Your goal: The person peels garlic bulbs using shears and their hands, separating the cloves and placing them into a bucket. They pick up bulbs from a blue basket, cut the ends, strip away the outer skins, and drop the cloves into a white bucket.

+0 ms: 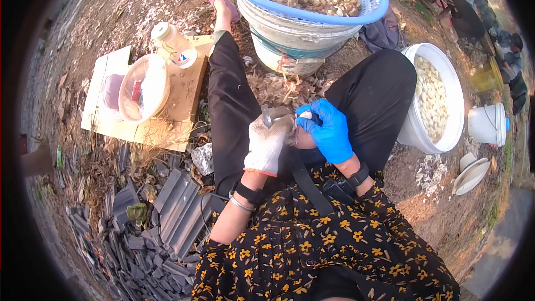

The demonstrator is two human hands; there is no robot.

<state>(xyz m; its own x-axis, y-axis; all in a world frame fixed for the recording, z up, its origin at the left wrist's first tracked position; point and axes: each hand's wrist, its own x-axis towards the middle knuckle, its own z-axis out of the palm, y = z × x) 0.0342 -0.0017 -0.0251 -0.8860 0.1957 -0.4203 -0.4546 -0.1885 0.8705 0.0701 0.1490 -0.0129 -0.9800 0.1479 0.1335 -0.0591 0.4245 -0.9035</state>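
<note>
My left hand, in a white knit glove, grips a small curved metal knife over my lap. My right hand, in a blue rubber glove, pinches a pale garlic clove right beside the blade. Both hands meet between my knees, above black trousers. A blue plastic basket of unpeeled garlic rests on a white tub straight ahead. A white bucket holding peeled cloves stands at my right knee.
A cardboard sheet on the left carries an open round container and a plastic bottle. Grey roof tiles lie at lower left. A small white bucket and lids are at right. Garlic skins litter the dirt ground.
</note>
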